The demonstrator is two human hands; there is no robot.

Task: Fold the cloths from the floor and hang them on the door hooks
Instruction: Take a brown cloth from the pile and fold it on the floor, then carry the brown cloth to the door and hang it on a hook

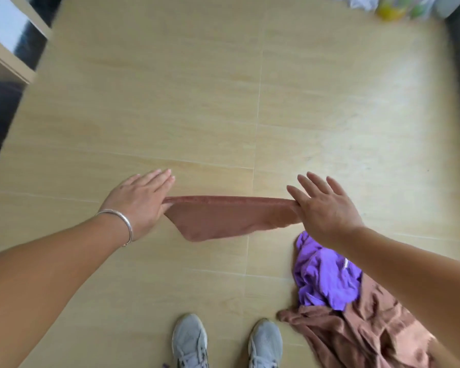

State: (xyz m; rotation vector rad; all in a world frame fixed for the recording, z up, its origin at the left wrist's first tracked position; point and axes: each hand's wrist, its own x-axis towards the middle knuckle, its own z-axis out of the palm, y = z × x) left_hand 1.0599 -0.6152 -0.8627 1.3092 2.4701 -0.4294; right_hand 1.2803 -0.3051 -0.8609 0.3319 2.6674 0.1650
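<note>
a: how far along is this?

b: early, i'd say. left hand and right hand each pinch a top corner of the brown cloth at the thumb, other fingers straight and spread — it hangs stretched between them, doubled over by the look of it.

a: and the rest?

b: purple cloth and another brown cloth lie crumpled on the floor below the right fingers — no door hooks in view.

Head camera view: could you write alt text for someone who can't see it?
Two hands, the left hand and right hand, hold a brown cloth stretched between them above a tiled floor. A purple cloth and another brown one lie by grey shoes.
</note>
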